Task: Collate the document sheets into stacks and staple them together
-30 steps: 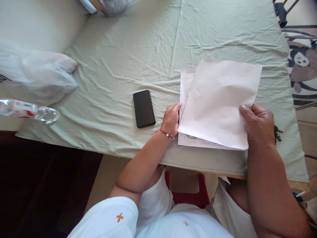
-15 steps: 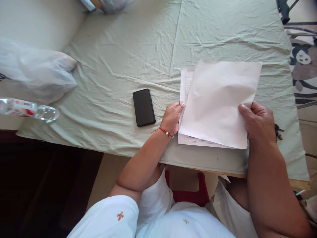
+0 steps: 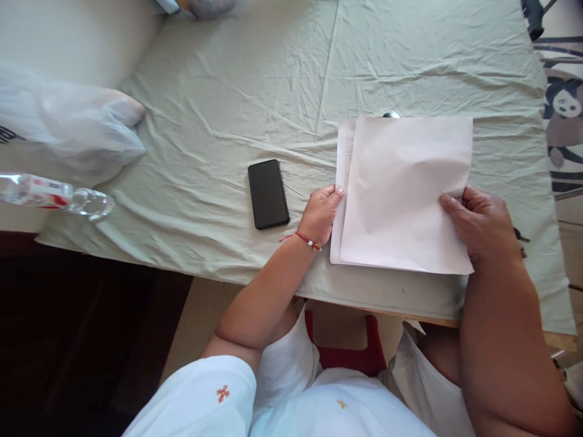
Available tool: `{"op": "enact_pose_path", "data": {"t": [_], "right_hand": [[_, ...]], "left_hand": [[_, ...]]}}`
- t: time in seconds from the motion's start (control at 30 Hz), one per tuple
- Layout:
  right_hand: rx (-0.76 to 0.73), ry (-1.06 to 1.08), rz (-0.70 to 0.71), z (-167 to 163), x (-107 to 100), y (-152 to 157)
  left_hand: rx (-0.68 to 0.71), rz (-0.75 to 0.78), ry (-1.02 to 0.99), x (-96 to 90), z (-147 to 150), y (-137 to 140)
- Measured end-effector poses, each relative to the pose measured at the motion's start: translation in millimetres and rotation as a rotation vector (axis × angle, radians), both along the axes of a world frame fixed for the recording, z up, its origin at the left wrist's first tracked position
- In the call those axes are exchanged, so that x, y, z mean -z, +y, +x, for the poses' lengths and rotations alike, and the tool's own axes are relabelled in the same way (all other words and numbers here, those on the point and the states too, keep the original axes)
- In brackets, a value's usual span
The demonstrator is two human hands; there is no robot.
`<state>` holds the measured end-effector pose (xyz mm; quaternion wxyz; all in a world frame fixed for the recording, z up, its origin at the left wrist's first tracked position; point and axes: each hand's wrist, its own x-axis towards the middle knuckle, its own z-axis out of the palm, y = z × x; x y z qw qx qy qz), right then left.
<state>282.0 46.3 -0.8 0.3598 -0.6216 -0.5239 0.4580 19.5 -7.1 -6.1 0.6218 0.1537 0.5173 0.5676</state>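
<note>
White shirt point(image 3: 296, 416), lower centre, carried orange and yellow motifs point(image 3: 223, 394); pale shorts point(image 3: 286, 361) hung loose; red cord bracelet point(image 3: 302, 236), mid-frame, bore white bead point(image 3: 310, 243).

A table is draped in a wrinkled pale green cloth point(image 3: 255, 103), by which most of the view is filled; a strip of wooden edge point(image 3: 559, 342) is exposed along its near side; the upper left is bounded by a plain pale wall point(image 3: 82, 36). Below the near edge a red stool point(image 3: 373, 343) is partly seen above a beige floor point(image 3: 194, 321); the lower left is sunk in deep shadow; at the right a panda-patterned surface point(image 3: 563, 109) is glimpsed, and the cloth is softly lit.
</note>
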Motion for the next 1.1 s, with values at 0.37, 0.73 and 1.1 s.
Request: {"op": "enact_pose_path", "data": {"t": [0.37,0.73,1.1], "right_hand": [[-0.026,-0.017,-0.024,0.8,-4.8,-0.1],[-0.007,-0.004,-0.002,-2.9,-5.3,-0.7],[-0.032,-0.082,0.028,3.1,4.8,-1.4]], "left_hand": [[-0.013,0.004,0.002,-3.3,1.0,0.3],[-0.016,-0.009,-0.011,-3.3,2.3,1.4],[-0.014,0.029,-0.024,-1.1,1.6,2.5]]}}
